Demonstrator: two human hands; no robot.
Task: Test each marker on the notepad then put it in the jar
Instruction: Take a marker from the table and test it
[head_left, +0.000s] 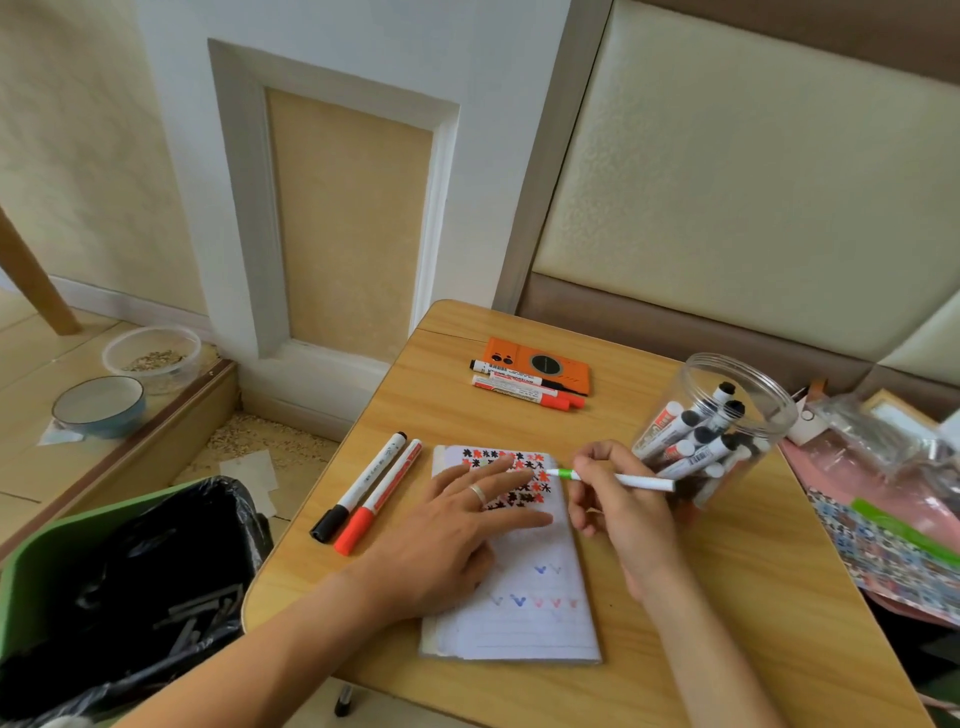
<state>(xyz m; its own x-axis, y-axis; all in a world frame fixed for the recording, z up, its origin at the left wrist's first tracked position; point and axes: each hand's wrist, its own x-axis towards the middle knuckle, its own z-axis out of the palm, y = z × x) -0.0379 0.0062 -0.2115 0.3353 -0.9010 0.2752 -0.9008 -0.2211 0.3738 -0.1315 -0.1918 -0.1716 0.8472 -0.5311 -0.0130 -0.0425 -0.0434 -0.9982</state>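
A white notepad (524, 618) lies on the wooden table (727, 597), its top covered in black and red test marks. My left hand (457, 525) lies flat on the page with straight fingers. My right hand (618, 499) pinches a green-tipped white marker (644, 482), its uncapped tip at the notepad's upper right edge. A clear plastic jar (727, 415) stands to the right and holds several markers. A black-capped marker (358, 486) and a red-capped marker (379, 496) lie left of the notepad.
Three more markers (524, 387) rest against an orange phone (540, 364) at the table's far side. A green bin with a black liner (119, 582) stands at the left. Bags and papers (893, 509) crowd the right edge. Bowls (98, 405) sit on the floor.
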